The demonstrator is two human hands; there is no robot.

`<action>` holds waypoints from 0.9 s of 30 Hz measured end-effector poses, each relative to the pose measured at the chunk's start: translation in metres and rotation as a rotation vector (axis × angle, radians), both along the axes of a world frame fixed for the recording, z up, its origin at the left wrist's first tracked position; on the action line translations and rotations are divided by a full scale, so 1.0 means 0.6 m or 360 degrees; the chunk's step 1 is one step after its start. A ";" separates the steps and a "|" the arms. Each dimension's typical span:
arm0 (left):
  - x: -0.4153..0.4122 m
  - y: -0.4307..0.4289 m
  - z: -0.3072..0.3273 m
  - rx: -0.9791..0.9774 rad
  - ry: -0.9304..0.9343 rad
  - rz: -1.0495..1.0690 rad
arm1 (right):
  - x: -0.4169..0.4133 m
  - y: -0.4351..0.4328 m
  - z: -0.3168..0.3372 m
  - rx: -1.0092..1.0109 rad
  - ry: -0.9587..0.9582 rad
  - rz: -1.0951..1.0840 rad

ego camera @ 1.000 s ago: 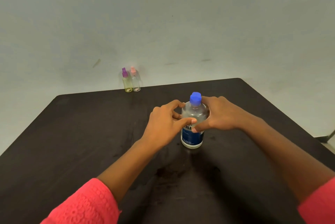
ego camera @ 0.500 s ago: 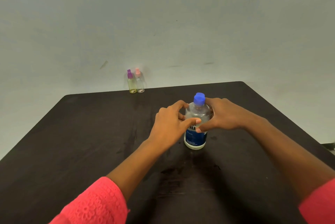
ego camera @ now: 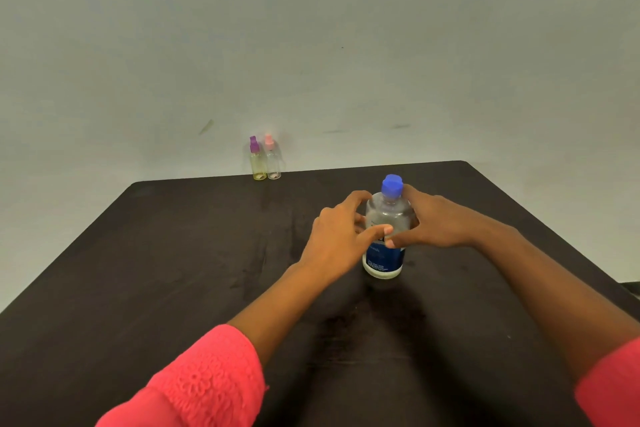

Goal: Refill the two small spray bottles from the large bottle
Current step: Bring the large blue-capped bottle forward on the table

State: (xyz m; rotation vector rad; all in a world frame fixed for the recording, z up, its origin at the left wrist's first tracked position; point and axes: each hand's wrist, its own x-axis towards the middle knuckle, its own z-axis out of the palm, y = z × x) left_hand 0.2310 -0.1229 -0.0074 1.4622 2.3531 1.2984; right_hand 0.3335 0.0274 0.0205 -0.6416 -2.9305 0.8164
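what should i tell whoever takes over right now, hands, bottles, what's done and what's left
Left hand and right hand: both wrapped around the large clear plastic bottle with blue cap and blue label, which stands upright mid-table; how firm the grip is cannot be told.
Purple-topped small spray bottle and pink-topped small spray bottle: side by side at the dark table's far edge, tops on.
Done: nothing poured.
Left: uncap all, fill both.

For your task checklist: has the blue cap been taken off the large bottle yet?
No, the blue cap sits on the neck of the large bottle, which stands upright between both hands.
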 end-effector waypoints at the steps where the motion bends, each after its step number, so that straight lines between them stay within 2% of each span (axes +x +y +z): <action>1: 0.000 -0.005 -0.002 -0.0025 -0.0032 -0.0016 | 0.002 -0.002 0.001 -0.0005 -0.0014 -0.0013; 11: -0.016 -0.073 0.009 -0.0046 -0.0004 0.0111 | 0.028 -0.056 0.044 0.0022 0.0322 -0.0159; 15: -0.017 -0.091 0.014 -0.0059 0.0040 0.0142 | 0.027 -0.089 0.053 0.0133 0.0465 -0.0236; 18: -0.028 -0.093 0.023 -0.0057 0.0055 0.0183 | 0.017 -0.113 0.055 0.0240 0.0792 -0.0318; 22: -0.051 -0.087 0.036 -0.0023 0.0028 0.0249 | -0.017 -0.146 0.057 0.0342 0.1414 -0.0361; 24: -0.069 -0.084 0.038 -0.0001 -0.0002 0.0301 | -0.043 -0.162 0.053 0.0286 0.1563 -0.0277; 27: -0.101 -0.084 0.033 -0.0003 -0.0047 0.0354 | -0.090 -0.183 0.039 0.0079 0.1582 -0.0162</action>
